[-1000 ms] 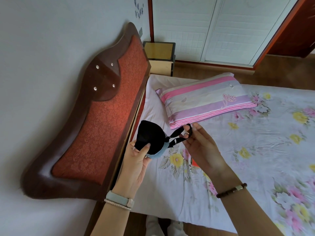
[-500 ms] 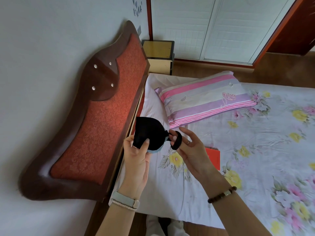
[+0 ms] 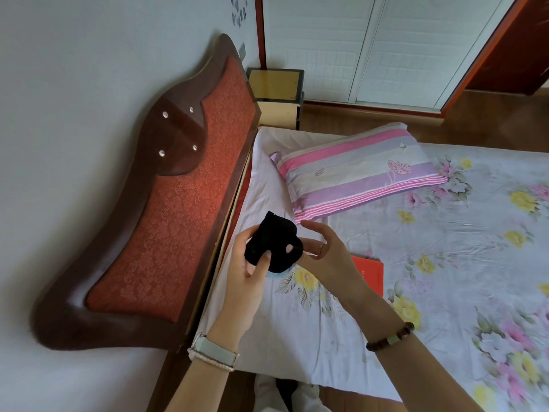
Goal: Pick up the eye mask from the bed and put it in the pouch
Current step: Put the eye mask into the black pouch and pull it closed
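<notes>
Left hand (image 3: 248, 273) fingers grasp eye mask (image 3: 271, 245) | right hand (image 3: 323, 251) fingers spread, tucking it

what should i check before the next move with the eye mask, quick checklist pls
1. Eye mask off the bed: ok, bunched up and held in the air.
2. Left hand grip: ok, thumb pressed on the black fabric.
3. Right hand in place: ok, at the mask's right side, a fingertip showing through a gap in the fabric.
4. Strap gathered in: cannot tell, no loose strap shows but the bundle hides it.
5. Pouch located and open: cannot tell; a bit of light blue shows under the mask, unclear what it is.
6. Red flat item on the sheet: ok, lying clear of both hands.
</notes>
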A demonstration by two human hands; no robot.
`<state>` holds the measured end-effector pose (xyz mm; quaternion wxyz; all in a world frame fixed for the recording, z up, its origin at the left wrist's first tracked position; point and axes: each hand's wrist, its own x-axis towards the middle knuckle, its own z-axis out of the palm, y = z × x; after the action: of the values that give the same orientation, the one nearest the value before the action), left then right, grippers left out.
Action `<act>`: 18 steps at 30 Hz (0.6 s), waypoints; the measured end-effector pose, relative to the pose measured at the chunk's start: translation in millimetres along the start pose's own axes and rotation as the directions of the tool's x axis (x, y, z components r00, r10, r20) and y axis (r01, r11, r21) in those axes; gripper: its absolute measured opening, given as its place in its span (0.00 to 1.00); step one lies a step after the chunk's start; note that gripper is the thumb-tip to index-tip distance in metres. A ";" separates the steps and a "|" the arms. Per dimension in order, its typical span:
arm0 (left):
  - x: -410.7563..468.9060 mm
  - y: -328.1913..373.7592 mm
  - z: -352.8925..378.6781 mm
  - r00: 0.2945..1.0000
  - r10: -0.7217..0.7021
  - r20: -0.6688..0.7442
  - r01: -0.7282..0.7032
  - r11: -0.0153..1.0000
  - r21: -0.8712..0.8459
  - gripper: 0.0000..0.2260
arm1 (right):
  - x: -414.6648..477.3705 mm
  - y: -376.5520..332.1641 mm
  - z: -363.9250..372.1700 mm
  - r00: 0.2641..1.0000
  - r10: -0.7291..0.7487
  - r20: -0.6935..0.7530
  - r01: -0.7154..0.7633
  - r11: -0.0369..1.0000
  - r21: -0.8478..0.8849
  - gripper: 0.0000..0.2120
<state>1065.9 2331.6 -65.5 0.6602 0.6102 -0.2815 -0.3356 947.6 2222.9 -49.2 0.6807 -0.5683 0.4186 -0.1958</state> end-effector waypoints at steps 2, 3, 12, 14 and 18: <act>-0.9 -0.6 3.8 1.000 -0.001 0.031 0.000 1.000 0.027 0.20 | -1.0 2.5 3.9 1.000 -0.012 0.009 0.012 1.000 -0.005 0.28; -1.3 -0.9 5.2 0.999 -0.002 0.050 0.001 0.999 0.036 0.22 | -1.3 4.4 6.1 1.000 -0.017 0.010 0.017 1.000 -0.015 0.28; -0.8 -6.6 12.6 0.999 0.044 -0.022 -0.042 0.994 0.097 0.29 | -3.6 13.2 16.2 0.999 0.011 -0.053 -0.011 1.000 0.000 0.23; -1.2 -7.9 13.7 0.995 0.056 -0.076 -0.046 0.990 0.131 0.26 | -3.8 12.8 17.8 0.996 -0.003 -0.088 0.004 1.000 0.011 0.22; 1.5 -10.5 15.0 0.975 0.032 -0.220 0.002 0.988 0.153 0.20 | -6.0 11.3 20.2 0.979 -0.042 -0.198 0.073 0.986 0.153 0.21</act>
<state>1054.0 2320.9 -74.6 0.6414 0.6902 -0.2357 -0.2380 957.8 2242.8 -57.6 0.6741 -0.5022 0.4494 -0.3025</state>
